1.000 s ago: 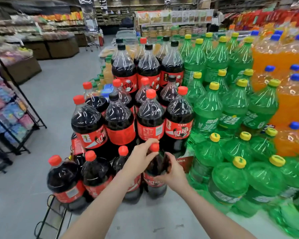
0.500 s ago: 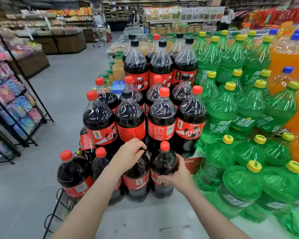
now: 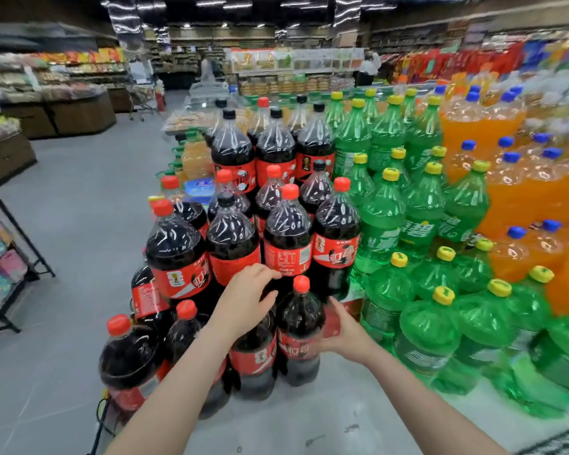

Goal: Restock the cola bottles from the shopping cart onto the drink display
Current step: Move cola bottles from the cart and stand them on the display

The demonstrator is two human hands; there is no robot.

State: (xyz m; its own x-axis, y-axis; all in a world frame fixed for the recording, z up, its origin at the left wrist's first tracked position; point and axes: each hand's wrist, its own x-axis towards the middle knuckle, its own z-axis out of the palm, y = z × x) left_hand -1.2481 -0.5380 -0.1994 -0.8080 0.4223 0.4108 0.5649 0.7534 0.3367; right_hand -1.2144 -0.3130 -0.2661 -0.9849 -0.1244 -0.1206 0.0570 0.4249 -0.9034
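Big cola bottles with red labels stand in tiers on the drink display [image 3: 309, 418]. In the front row, my left hand [image 3: 247, 300] curls over the top of one cola bottle [image 3: 252, 359], hiding its cap. Right beside it stands a red-capped cola bottle [image 3: 298, 323]; my right hand [image 3: 345, 330] cups its right side at label height, thumb pointing up. More cola bottles [image 3: 128, 359] fill the front row to the left, and higher tiers [image 3: 286, 234] rise behind. The shopping cart shows only as a black wire edge [image 3: 101, 418] at the lower left.
Green soda bottles with yellow caps [image 3: 427, 323] crowd the display directly right of the cola. Orange soda bottles [image 3: 523, 198] stand further right. A black wire rack of packets [image 3: 7, 264] stands at the left across the grey aisle floor [image 3: 86, 208].
My left hand left the red cap of the right bottle and now covers the top of the bottle to its left. My right hand stays at the right bottle's side.
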